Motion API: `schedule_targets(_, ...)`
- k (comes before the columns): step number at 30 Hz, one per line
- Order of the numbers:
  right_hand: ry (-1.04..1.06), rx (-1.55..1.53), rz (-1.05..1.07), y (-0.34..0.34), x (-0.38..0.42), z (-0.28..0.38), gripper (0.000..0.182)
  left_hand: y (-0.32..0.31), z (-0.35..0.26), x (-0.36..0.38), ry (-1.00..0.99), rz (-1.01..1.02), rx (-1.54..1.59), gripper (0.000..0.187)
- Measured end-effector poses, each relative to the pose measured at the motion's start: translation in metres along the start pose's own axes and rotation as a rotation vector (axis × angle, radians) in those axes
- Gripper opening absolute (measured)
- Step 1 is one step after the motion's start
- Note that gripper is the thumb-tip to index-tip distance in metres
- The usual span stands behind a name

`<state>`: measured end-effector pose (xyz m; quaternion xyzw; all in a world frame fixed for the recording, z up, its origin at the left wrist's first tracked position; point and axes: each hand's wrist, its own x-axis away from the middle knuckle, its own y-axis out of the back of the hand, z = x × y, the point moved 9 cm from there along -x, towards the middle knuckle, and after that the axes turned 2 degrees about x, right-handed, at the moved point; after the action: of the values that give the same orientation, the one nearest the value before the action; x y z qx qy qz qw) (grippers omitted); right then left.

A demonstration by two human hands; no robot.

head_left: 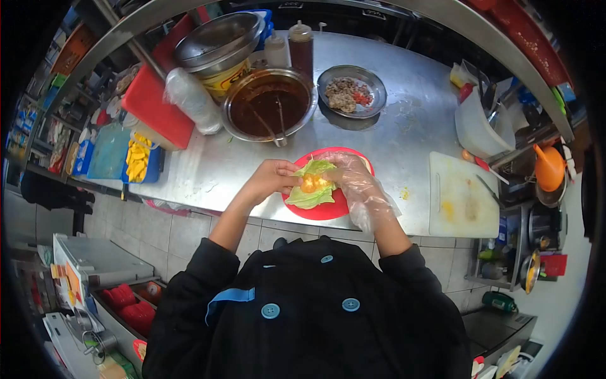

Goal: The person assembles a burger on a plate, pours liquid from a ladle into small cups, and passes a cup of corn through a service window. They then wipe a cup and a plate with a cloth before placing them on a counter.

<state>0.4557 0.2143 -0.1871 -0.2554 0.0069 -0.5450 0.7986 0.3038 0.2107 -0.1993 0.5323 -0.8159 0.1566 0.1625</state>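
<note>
Steel counter (410, 120) across the upper middle of the frame, far edge cut by the dark fisheye border. Black coat (315, 316) with blue buttons filling the bottom centre, hiding the floor beneath. White cutting board (461, 196) at right centre, smeared yellow, knife on it hard to make out. Large bowl (268, 104) of dark sauce at upper centre, utensil handles sunk in it. Smaller bowl (352, 90) just right of it, contents minced and indistinct. Red plate (328, 208) at centre frame near the counter's front edge, mostly covered. Lettuce (310, 197) on the plate, orange filling (312, 183) at its middle, kind not discernible.

Left hand (271, 180) bare, forearm rising from lower left, fingers curled and pinching the leaf's left edge. Right hand (353, 177) inside a loose clear plastic glove, forearm rising from lower right, fingers bent over the leaf's right side and touching it; how tightly closed, cannot tell through the crinkled film. Both hands meeting over the plate, fingertips partly hidden by leaf and glove.
</note>
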Motion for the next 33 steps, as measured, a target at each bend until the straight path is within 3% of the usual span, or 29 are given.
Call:
schedule_targets(2, 0.008, 0.107, -0.013, -0.003, -0.008, -0.01, 0.031, 0.01, 0.014, 0.004, -0.04, -0.115, -0.005, 0.024)
schedule_targets(4, 0.26, 0.684, -0.097, 0.003, -0.021, -0.004, 0.028, 0.013, 0.026, 0.002, -0.057, -0.171, -0.066, 0.022)
schedule_targets(7, 0.371, 0.959, -0.208, 0.012, -0.029, -0.016, 0.03, 0.013, 0.027, 0.007, -0.1, -0.293, -0.157, 0.02)
schedule_targets(9, 0.457, 1.067, -0.203, 0.006, -0.025, -0.012, 0.031, 0.016, 0.009, 0.013, -0.294, -0.458, -0.57, 0.021)
schedule_targets(10, 0.549, 1.174, -0.198, -0.001, -0.021, -0.007, 0.032, 0.017, 0.012, 0.012, -0.292, -0.458, -0.566, 0.021)
schedule_targets(14, 0.716, 1.038, -0.304, -0.001, 0.001, 0.006, 0.035, 0.021, 0.007, 0.016, -0.337, -0.559, -0.737, 0.021)
schedule_targets(16, 0.393, 0.964, -0.317, 0.011, -0.01, 0.0, 0.034, 0.023, 0.003, 0.018, -0.325, -0.57, -0.764, 0.021)
schedule_targets(19, 0.428, 0.894, -0.343, 0.02, -0.001, 0.007, 0.028, 0.024, -0.006, 0.024, -0.344, -0.564, -0.731, 0.02)
schedule_targets(20, 0.429, 0.896, -0.34, 0.026, 0.002, 0.007, 0.028, 0.015, -0.028, 0.037, -0.535, -0.618, -0.809, 0.022)
schedule_targets(21, 0.617, 1.129, -0.373, 0.02, 0.014, 0.018, 0.023, 0.006, -0.045, 0.049, -0.73, -0.671, -0.885, 0.024)
schedule_targets(22, 0.811, 1.358, -0.403, 0.009, 0.026, 0.023, 0.019, 0.006, -0.046, 0.048, -0.731, -0.678, -0.884, 0.024)
schedule_targets(23, 0.816, 1.36, -0.397, 0.004, 0.03, 0.026, 0.019, -0.002, -0.048, 0.045, -0.769, -0.596, -0.903, 0.026)
schedule_targets(24, 0.661, 1.371, -0.389, 0.002, 0.029, 0.025, 0.017, -0.011, -0.048, 0.043, -0.804, -0.512, -0.921, 0.028)
schedule_targets(26, 0.418, 1.297, -0.349, 0.011, 0.021, 0.0, 0.017, -0.013, -0.037, 0.03, -0.791, -0.413, -0.854, 0.03)
schedule_targets(27, 0.423, 1.297, -0.346, 0.01, 0.02, -0.007, 0.017, -0.016, -0.031, 0.022, -0.777, -0.307, -0.785, 0.031)
schedule_targets(29, 0.561, 1.294, -0.345, 0.002, 0.022, -0.011, 0.016, -0.012, -0.021, 0.013, -0.694, -0.297, -0.74, 0.031)
schedule_targets(33, 0.496, 1.157, -0.388, 0.012, 0.017, -0.014, 0.01, 0.003, -0.014, 0.003, -0.558, -0.324, -0.691, 0.032)
